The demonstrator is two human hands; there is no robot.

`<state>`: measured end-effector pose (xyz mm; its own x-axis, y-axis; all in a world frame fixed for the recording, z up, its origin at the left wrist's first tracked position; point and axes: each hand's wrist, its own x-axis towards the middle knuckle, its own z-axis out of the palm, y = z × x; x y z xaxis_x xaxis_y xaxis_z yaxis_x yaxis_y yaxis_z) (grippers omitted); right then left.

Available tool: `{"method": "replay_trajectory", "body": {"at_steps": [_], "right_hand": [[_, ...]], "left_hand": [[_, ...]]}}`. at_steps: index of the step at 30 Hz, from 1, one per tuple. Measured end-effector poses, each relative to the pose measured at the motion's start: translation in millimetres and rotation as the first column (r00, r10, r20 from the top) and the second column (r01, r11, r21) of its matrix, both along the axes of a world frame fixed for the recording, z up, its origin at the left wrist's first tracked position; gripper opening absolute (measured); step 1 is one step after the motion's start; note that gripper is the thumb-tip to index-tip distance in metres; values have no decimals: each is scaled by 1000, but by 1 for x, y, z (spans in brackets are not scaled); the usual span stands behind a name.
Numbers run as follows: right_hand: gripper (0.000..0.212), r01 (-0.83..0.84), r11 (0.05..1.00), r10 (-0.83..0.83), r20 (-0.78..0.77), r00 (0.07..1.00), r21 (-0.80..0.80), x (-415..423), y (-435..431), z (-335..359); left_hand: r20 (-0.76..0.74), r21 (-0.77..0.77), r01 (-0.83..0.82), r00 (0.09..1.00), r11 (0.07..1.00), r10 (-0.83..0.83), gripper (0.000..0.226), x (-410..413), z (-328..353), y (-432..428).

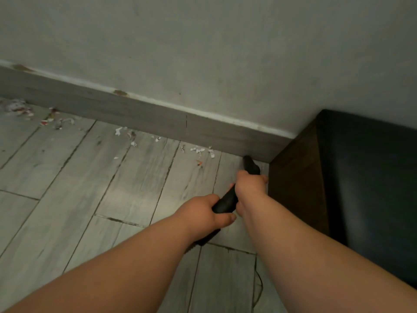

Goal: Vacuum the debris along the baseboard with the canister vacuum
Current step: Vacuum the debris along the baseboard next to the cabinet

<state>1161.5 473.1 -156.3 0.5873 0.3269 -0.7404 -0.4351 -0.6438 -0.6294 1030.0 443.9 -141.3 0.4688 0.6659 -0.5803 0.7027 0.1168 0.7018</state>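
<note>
At the far left, a heap of white and red paper scraps (18, 108) lies on the grey wood-look plank floor (67, 188), close against the grey wood-look baseboard (135, 111). Just to its right lies a second scatter of white and red shreds (56, 119). Further right there is a thinner line of small white paper bits (126, 134), then another cluster of white flakes (202, 150) with a tiny orange fragment (199, 163) just below it. All of this litter is on the floor, so most of the job looks undone.

The left hand (209, 211) is wrapped around the rear part of the black plastic vacuum wand (225, 203). The right hand (248, 186) clasps the same wand further forward. The wand's black nozzle tip (249, 160) sits at the foot of the baseboard in the corner beside the dark brown cabinet side (297, 188). The patch of floor right at the nozzle looks free of scraps, while the nearest flakes lie just beside it to the left. By that, the sweep seems to be at its starting end, with the whole run of debris leftward along the baseboard left to cover.

The canister is out of view. A thin black cord (259, 283) trails across the floor near the bottom edge.
</note>
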Motion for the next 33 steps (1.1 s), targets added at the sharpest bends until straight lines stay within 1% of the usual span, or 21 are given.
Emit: {"method": "replay_trajectory", "body": {"at_steps": [2,3,6,10,13,16,19,20,24,27,29,31,33], "right_hand": [[53,27,999,-26,33,999,-21,8,0,-1],[55,38,999,-36,42,998,-26,14,1,-1],[51,67,998,-67,37,997,-1,29,6,4],[44,37,999,-37,-3,999,-31,33,8,8],[44,77,996,-78,1,997,38,38,4,4],[49,22,997,-25,37,999,67,50,0,-4],[45,115,990,-120,60,991,75,53,1,-8],[45,125,989,-130,62,990,73,49,2,-8],[48,66,995,-66,9,998,72,22,12,-6],[57,-125,984,124,14,992,126,-2,20,-7],[53,-167,981,168,0,986,95,-17,24,-7],[40,-147,988,149,-30,988,46,-30,27,-4],[36,-164,984,168,-51,985,71,-41,30,1]], "left_hand": [[60,-38,-6,998,999,8,26,0,2,0],[80,-46,6,997,999,-3,31,1,3,0],[67,13,76,995,997,-77,42,9,8,5],[36,54,105,994,993,-107,34,15,14,12],[25,68,115,993,991,-117,31,19,13,10],[17,94,144,989,985,-146,32,29,15,6],[-10,122,166,986,978,-166,35,32,15,7],[-15,123,160,987,979,-160,35,29,15,8],[-39,117,108,994,987,-105,35,1,15,12],[-51,123,55,998,991,-49,34,-22,17,12],[-52,124,21,999,992,-15,32,-33,18,10],[-57,120,-10,998,993,17,32,-42,19,6],[-76,129,-39,996,991,49,33,-49,19,2]]}}
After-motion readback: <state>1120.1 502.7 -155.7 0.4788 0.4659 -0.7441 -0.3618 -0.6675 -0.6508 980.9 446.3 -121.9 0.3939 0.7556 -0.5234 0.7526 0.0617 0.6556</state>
